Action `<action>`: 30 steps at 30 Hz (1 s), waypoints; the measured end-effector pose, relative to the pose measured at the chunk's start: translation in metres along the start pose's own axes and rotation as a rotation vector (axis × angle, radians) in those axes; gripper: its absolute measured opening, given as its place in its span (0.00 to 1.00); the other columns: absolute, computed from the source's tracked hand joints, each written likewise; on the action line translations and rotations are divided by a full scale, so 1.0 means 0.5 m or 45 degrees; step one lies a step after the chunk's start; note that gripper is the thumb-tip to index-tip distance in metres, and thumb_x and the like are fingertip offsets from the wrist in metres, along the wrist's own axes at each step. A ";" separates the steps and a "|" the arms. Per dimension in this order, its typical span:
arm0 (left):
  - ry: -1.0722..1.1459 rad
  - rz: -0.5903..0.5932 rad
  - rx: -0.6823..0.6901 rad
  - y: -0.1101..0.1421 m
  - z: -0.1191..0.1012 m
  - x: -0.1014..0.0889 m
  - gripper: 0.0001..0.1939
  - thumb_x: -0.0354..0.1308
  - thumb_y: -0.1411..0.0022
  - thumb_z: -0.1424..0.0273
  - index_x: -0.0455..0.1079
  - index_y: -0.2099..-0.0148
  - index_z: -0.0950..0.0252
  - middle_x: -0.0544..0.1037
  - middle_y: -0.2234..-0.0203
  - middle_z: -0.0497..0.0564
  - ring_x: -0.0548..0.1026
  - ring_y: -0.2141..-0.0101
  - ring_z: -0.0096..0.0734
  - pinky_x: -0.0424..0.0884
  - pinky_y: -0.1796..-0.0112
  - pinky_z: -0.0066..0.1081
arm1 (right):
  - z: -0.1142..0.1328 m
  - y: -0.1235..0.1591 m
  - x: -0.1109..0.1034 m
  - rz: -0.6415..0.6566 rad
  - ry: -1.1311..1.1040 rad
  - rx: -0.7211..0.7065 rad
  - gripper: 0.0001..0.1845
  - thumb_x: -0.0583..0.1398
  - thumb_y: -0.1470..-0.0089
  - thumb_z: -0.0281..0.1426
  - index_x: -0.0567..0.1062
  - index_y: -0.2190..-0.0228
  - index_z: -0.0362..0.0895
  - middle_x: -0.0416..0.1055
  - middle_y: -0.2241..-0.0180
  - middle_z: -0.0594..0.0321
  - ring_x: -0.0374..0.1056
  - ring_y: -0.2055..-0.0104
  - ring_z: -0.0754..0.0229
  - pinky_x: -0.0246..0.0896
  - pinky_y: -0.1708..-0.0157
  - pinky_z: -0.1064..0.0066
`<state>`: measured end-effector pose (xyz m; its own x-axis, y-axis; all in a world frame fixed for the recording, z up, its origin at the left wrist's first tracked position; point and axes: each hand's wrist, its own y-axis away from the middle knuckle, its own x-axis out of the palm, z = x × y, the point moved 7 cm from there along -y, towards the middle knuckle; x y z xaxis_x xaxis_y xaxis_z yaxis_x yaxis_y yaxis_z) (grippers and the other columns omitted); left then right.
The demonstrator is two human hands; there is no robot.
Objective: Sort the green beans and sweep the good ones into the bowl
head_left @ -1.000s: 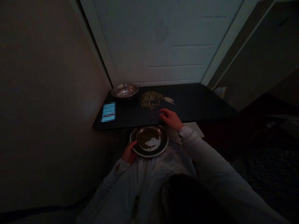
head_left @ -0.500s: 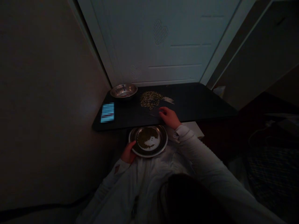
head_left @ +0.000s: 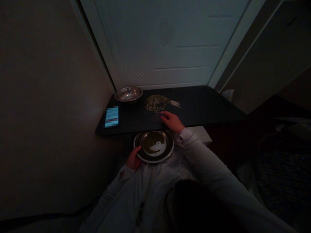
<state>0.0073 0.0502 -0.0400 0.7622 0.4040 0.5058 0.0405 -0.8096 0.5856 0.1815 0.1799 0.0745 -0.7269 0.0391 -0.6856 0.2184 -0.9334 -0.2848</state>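
My left hand (head_left: pixel 133 158) grips the left rim of a round metal bowl (head_left: pixel 170 149), thumb over the edge, above my lap. Small green beans (head_left: pixel 150 141) cover part of its pale bottom, mostly at the left and far side. Over the near part of the dark tabletop, my right hand (head_left: pixel 173 121) has its fingers curled toward the thumb; whatever lies between the fingertips is too small and dim to make out. Just beyond those fingertips spreads a pile of mixed green and pale beans (head_left: pixel 155 103). A small patch of whitish grains (head_left: pixel 175 103) touches its right side.
A second metal bowl (head_left: pixel 128 94) stands at the table's far left corner. Nearer the left edge lies a blurred, lit blue rectangle (head_left: pixel 112 116). The dark table (head_left: pixel 206 105) meets a white panel with hearts (head_left: pixel 189 58). A white box (head_left: pixel 201 134) sits below its front edge.
My right hand has shifted slightly left along the near side of the bean pile. My left hand and the bowl it holds stay in place.
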 end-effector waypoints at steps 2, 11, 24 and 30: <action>0.002 0.005 0.003 -0.003 0.001 -0.001 0.07 0.51 0.50 0.73 0.71 0.73 0.66 0.78 0.77 0.50 0.70 0.57 0.37 0.64 0.54 0.33 | 0.001 0.002 0.001 0.023 -0.001 -0.008 0.17 0.51 0.52 0.36 0.69 0.60 0.45 0.68 0.74 0.65 0.61 0.73 0.65 0.55 0.70 0.73; -0.025 -0.007 0.031 -0.009 0.002 -0.003 0.06 0.53 0.52 0.73 0.71 0.74 0.66 0.78 0.77 0.50 0.71 0.58 0.38 0.63 0.54 0.34 | -0.003 0.005 0.013 0.123 -0.003 -0.060 0.17 0.52 0.52 0.37 0.70 0.60 0.46 0.69 0.73 0.66 0.62 0.73 0.66 0.55 0.71 0.74; -0.016 0.056 0.056 -0.019 0.003 -0.013 0.08 0.57 0.55 0.72 0.71 0.69 0.68 0.78 0.71 0.53 0.69 0.55 0.40 0.63 0.54 0.35 | 0.014 0.010 0.027 0.258 -0.055 -0.104 0.18 0.52 0.52 0.37 0.70 0.59 0.45 0.69 0.72 0.65 0.62 0.72 0.66 0.54 0.70 0.73; 0.009 0.091 0.064 -0.011 -0.008 -0.006 0.10 0.56 0.55 0.73 0.71 0.66 0.68 0.78 0.69 0.52 0.70 0.56 0.40 0.63 0.54 0.35 | 0.023 0.010 0.039 0.279 -0.167 -0.132 0.18 0.53 0.53 0.37 0.70 0.60 0.45 0.67 0.75 0.66 0.60 0.74 0.66 0.53 0.71 0.73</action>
<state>0.0022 0.0551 -0.0421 0.7595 0.3475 0.5499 0.0187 -0.8567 0.5155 0.1610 0.1720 0.0674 -0.7317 -0.2130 -0.6475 0.4404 -0.8728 -0.2106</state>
